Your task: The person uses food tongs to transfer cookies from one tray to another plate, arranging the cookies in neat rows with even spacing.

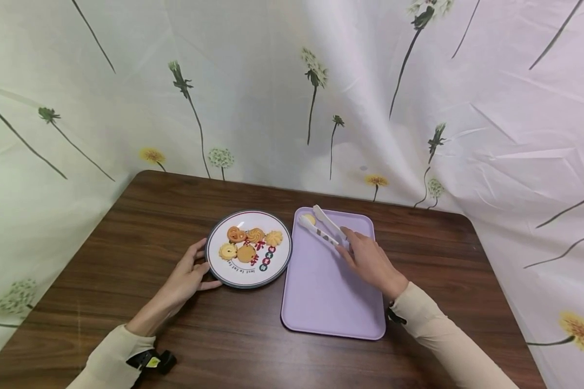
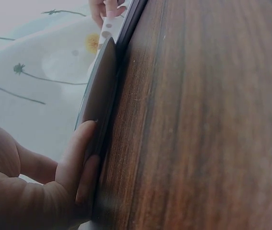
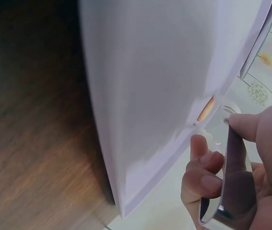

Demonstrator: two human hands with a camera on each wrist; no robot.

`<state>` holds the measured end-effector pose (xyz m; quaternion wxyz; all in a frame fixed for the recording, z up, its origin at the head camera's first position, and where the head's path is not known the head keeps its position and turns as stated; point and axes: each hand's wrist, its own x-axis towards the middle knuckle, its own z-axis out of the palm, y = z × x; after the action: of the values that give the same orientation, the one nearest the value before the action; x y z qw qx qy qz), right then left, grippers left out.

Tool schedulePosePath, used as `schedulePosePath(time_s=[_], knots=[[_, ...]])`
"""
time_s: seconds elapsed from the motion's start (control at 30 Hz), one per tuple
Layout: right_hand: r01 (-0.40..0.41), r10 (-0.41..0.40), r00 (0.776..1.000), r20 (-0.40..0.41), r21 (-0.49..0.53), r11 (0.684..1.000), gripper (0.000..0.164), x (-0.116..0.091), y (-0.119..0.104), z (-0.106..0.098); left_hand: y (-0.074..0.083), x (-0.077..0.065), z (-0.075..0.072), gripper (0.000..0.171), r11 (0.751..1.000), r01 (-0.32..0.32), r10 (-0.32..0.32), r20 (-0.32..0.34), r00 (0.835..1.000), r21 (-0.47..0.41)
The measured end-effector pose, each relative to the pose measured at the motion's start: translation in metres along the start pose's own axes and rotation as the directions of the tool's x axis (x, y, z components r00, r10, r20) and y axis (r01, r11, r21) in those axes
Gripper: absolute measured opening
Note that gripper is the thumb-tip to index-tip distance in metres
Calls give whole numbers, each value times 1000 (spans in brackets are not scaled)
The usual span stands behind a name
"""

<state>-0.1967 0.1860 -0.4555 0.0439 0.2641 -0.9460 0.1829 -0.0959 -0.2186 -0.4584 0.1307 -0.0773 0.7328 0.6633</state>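
Observation:
My left hand (image 1: 187, 273) holds the left rim of a round white plate (image 1: 233, 275), which has a dark edge and printed red lettering. Several cookies (image 1: 246, 254) lie on that plate, one with a face pattern. In the left wrist view, the left fingers (image 2: 73, 153) press against the plate's side, low over the table. My right hand (image 1: 370, 259) grips a pair of tongs (image 1: 327, 222) with pale tips. Those tips stand apart on either side of a small round cookie (image 1: 310, 219) at the far left corner of a lilac tray (image 1: 331, 292).
The wooden table (image 1: 214, 335) bears both the plate and the tray, which lie side by side and close together. Behind it hangs a white cloth (image 1: 263, 108) printed with dandelions, reaching the table's back edge.

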Motion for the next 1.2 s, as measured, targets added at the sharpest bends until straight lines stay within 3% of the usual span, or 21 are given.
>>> schedulePosePath(time_s=[0.47, 1.2], knots=[[73, -76, 995, -61, -47, 996, 45, 1, -5, 2, 2, -2, 3, 66, 1000, 20, -20, -18, 1000, -2], [40, -43, 997, -60, -49, 998, 46, -5, -7, -7, 1, 0, 1, 67, 1000, 17, -17, -7, 1000, -13]])
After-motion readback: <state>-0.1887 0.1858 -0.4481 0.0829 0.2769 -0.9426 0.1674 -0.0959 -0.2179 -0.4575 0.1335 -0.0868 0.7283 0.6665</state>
